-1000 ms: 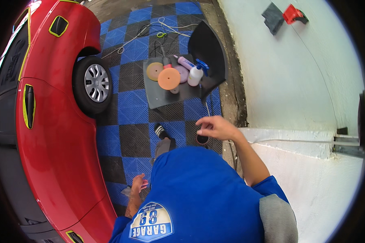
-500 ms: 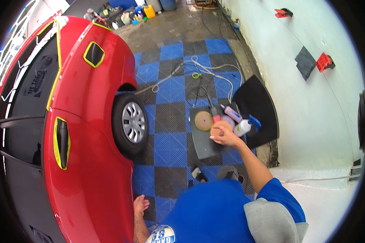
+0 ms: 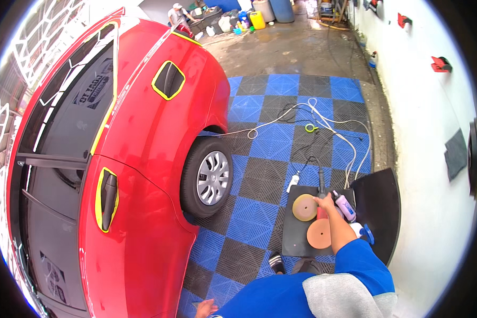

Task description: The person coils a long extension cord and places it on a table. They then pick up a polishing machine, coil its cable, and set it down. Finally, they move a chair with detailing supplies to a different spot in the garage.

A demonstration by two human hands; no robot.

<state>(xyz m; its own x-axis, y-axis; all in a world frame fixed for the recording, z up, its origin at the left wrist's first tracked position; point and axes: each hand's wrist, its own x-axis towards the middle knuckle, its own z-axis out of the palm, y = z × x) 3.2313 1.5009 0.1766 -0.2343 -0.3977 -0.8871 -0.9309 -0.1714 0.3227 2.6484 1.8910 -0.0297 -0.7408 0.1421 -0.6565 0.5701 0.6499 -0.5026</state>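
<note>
My right hand (image 3: 325,201) reaches down over a stool-like dark board and closes around a corded polisher (image 3: 321,183), whose grey-black handle points away from me; part of its red body shows below the hand. Left of it lies a yellowish round foam pad (image 3: 304,208). Nearer to me is an orange round pad (image 3: 319,234), lying flat, partly beside my forearm. A pinkish-purple bottle (image 3: 345,206) lies to the right, and a white spray bottle with a blue trigger (image 3: 367,233) is half hidden by my arm. My left hand (image 3: 206,307) hangs low near the red car, holding nothing, fingers apart.
The red car (image 3: 143,212) with yellow masking tape fills the left side, its rear wheel (image 3: 211,177) close by. Pale cable (image 3: 338,124) loops across the blue and black tiles, near a white power strip (image 3: 293,183). A white wall (image 3: 424,143) bounds the right; a person (image 3: 179,17) is far off.
My right hand has let go of the orange pad, which now lies flat, and moved farther away onto the polisher. The view has swung left, and my left hand sits lower in it.
</note>
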